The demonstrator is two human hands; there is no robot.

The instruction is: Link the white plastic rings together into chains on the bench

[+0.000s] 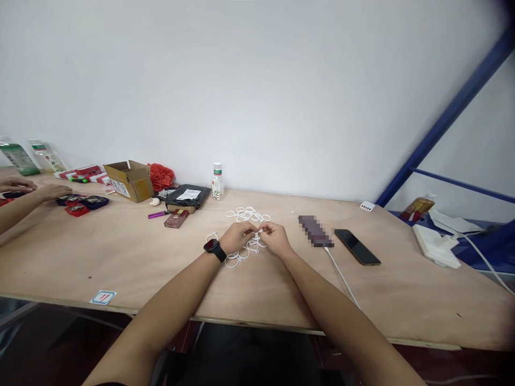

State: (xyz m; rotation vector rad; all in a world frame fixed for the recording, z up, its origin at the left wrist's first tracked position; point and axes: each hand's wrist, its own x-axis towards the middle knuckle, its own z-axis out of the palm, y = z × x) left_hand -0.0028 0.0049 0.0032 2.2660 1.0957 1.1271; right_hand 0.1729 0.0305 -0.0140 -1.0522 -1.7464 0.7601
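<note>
Slippage is threatening: my left hand (236, 236) and right hand (276, 238) are fingertip-pinching a tiny white piece (259, 231) at twelve o'clock

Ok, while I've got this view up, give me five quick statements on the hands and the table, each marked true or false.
1. The left wrist wears a dark watch. True.
2. The two hands are spread far apart. False: the left hand and right hand are close together at the fingertips, among the white rings.
3. A clear bottle stands upright near the wall. True.
4. The cardboard box is closed flat. False: the cardboard box has its flaps up.
5. A white cable runs to the phone with the pixelated screen. True.
</note>
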